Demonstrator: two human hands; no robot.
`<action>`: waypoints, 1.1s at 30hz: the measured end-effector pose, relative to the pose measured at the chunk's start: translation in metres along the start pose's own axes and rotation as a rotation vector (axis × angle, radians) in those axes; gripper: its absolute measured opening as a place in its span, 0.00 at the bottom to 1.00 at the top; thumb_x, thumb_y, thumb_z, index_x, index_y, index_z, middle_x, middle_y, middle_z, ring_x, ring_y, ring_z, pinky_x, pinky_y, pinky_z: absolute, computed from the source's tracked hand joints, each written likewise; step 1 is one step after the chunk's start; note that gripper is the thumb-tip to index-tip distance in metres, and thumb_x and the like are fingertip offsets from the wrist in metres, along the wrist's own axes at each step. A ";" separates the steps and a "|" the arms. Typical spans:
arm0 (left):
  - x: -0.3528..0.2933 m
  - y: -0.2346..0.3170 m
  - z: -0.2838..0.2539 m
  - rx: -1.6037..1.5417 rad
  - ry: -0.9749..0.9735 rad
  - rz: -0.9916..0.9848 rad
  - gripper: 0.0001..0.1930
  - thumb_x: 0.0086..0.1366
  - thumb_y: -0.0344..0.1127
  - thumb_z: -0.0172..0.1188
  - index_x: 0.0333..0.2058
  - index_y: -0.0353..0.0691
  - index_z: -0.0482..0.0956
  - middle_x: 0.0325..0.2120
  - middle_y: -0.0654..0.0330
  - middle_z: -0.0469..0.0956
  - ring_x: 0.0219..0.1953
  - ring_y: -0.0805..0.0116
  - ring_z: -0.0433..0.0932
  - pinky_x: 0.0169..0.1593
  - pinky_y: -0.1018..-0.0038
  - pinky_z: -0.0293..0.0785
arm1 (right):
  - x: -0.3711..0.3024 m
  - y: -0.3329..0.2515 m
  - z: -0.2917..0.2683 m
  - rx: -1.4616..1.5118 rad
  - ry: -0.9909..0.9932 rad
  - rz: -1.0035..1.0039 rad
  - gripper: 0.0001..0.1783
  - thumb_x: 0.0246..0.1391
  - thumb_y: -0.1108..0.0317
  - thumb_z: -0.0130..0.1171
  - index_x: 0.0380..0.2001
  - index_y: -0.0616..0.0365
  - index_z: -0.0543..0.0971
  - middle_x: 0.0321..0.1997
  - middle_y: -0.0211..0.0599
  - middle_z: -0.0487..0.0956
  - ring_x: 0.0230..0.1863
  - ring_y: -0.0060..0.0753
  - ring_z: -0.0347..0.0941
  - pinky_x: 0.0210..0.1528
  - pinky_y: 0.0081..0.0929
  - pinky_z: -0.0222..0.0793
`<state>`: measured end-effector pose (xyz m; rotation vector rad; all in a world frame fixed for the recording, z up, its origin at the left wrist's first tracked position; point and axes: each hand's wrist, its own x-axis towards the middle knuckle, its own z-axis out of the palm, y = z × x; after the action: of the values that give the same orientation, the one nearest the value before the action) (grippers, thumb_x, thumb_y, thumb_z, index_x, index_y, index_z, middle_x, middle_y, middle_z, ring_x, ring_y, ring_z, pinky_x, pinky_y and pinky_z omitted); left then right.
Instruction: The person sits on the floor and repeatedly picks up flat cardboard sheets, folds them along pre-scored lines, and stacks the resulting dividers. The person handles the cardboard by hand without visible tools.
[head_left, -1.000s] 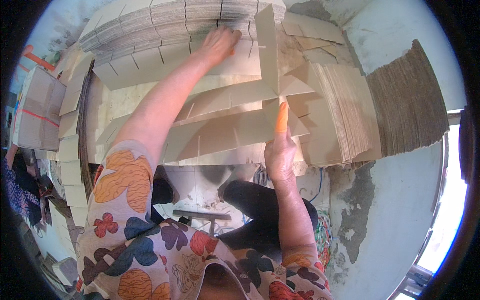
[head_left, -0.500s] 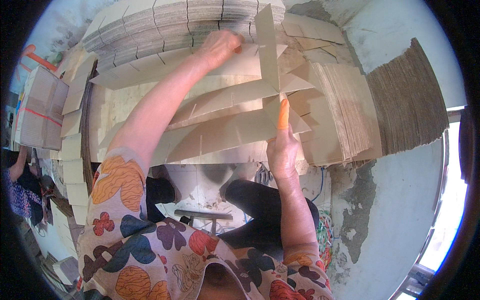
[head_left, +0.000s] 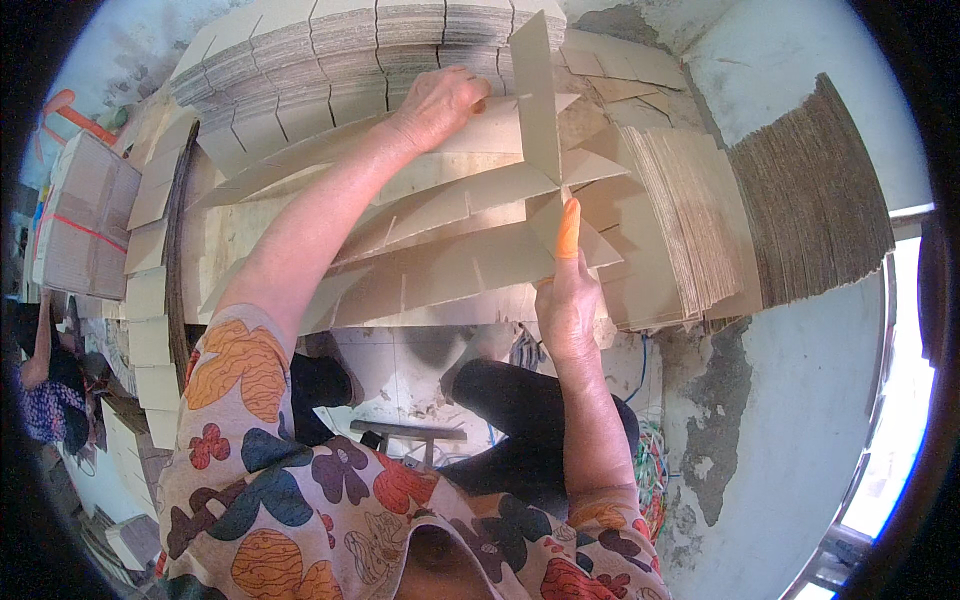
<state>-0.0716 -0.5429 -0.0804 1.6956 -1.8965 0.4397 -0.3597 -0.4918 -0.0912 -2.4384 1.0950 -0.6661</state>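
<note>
Left hand: your left hand is stretched far forward, its fingers curled over the top edge of a long slotted cardboard strip and gripping it.
Right hand: your right hand is closer to you, index finger straight up in an orange finger cot; the other fingers are folded, and you cannot tell from here whether they pinch anything.
Upright strip: a narrow upright cardboard strip stands just beyond your right fingertip and just right of your left fingers, crossing the long strips at their slots.
Long strips: several more slotted strips fan out below your left fingers and to the left of your right index finger, lying tilted over one another.
Stacks beyond: a cut cardboard stack sits past your left fingers; another stack of sheets on edge lies well to the right of your right fingers.
Below the hands: your patterned sleeve and dark trousers show nearest you.
Far left: a bundle tied with red string lies well apart from your left fingers.
</note>
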 end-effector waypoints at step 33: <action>-0.080 0.013 -0.031 -0.290 -0.074 -0.389 0.15 0.51 0.37 0.68 0.35 0.36 0.78 0.29 0.54 0.79 0.31 0.63 0.78 0.36 0.69 0.73 | -0.002 0.026 -0.038 -0.240 -0.250 -0.008 0.36 0.46 0.73 0.55 0.60 0.33 0.65 0.35 0.48 0.78 0.37 0.51 0.75 0.41 0.42 0.69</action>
<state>-0.0749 -0.4588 -0.1021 1.8382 -1.5360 -0.0491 -0.3974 -0.5120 -0.0748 -2.6383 1.1176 -0.2317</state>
